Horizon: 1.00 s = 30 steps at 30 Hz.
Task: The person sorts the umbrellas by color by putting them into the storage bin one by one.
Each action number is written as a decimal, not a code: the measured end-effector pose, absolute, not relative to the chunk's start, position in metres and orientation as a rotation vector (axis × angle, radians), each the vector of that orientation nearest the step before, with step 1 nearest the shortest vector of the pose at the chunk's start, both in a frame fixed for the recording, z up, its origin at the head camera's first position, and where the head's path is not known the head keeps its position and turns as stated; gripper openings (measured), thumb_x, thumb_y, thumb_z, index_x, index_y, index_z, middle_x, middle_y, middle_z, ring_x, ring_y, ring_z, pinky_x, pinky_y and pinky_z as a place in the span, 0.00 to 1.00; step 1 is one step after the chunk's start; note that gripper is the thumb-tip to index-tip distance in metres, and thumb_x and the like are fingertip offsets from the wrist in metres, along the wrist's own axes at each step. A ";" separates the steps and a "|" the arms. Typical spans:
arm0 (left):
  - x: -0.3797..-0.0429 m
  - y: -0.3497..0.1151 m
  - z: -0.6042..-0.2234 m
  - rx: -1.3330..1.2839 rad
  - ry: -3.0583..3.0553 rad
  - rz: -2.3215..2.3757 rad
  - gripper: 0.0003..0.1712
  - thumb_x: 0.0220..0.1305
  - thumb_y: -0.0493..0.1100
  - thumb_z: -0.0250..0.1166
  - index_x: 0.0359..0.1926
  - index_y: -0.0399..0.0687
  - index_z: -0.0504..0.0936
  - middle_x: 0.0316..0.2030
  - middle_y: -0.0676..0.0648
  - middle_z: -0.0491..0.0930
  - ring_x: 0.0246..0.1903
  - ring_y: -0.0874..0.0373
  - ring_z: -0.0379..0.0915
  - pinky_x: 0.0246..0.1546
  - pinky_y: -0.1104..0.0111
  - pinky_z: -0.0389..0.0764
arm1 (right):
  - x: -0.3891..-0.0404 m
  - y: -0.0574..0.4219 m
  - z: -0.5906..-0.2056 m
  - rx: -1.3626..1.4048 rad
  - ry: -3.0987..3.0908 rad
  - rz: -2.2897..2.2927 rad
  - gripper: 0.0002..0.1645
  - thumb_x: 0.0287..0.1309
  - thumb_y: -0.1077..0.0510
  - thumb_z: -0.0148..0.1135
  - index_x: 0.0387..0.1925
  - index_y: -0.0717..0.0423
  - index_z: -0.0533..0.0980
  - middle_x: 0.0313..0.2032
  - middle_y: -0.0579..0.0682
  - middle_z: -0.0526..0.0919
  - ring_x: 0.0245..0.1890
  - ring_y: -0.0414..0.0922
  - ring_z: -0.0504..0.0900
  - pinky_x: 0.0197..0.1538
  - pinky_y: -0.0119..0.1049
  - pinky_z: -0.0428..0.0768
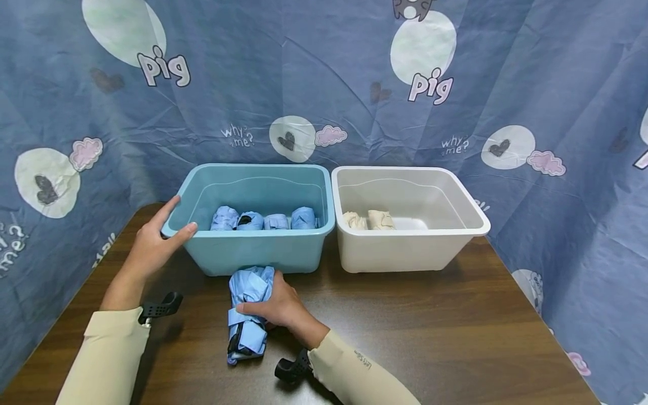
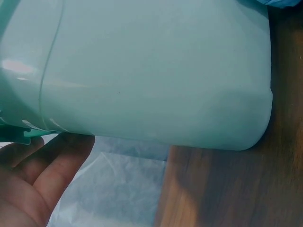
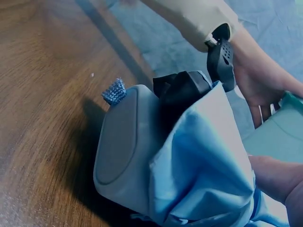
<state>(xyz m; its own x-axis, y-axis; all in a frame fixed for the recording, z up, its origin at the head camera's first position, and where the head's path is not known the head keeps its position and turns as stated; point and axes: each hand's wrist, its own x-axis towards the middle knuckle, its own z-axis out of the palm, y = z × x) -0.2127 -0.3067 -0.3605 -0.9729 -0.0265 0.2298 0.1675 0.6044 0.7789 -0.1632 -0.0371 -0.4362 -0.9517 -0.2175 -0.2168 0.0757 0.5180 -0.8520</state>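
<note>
A folded light-blue umbrella [image 1: 250,315], its strap wrapped around it, is held by my right hand [image 1: 283,304] on the table in front of the blue bin [image 1: 253,253]. The right wrist view shows the umbrella's grey handle end [image 3: 125,142] with a short cord loop. My left hand [image 1: 154,242] grips the blue bin's front left corner, thumb over the rim. In the left wrist view its fingers [image 2: 66,165] lie against the outside under the rim. Inside that bin several rolled blue bundles [image 1: 275,221] stand in a row.
A white bin [image 1: 395,253] stands right beside the blue one, with two cream rolled bundles [image 1: 381,219] inside. Both sit on a brown wooden table [image 1: 430,332]. A blue printed cloth [image 1: 329,73] hangs behind and around the table.
</note>
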 end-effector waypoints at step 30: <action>-0.214 -0.309 -0.360 -0.098 -2.640 -1.299 0.47 0.64 0.58 0.60 0.77 0.65 0.45 0.73 0.36 0.48 0.67 0.30 0.49 0.58 0.32 0.56 | -0.162 -0.019 -0.434 -0.254 2.355 -1.509 0.53 0.41 0.46 0.79 0.66 0.50 0.60 0.62 0.51 0.70 0.62 0.46 0.68 0.64 0.46 0.66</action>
<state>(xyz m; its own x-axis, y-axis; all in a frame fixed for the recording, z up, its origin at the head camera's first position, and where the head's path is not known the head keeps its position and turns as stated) -0.2136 -0.3088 -0.3596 -0.9783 -0.0274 0.2056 0.1462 0.6123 0.7770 -0.1624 -0.0188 -0.4343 -0.9292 -0.3229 -0.1796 0.0281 0.4228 -0.9058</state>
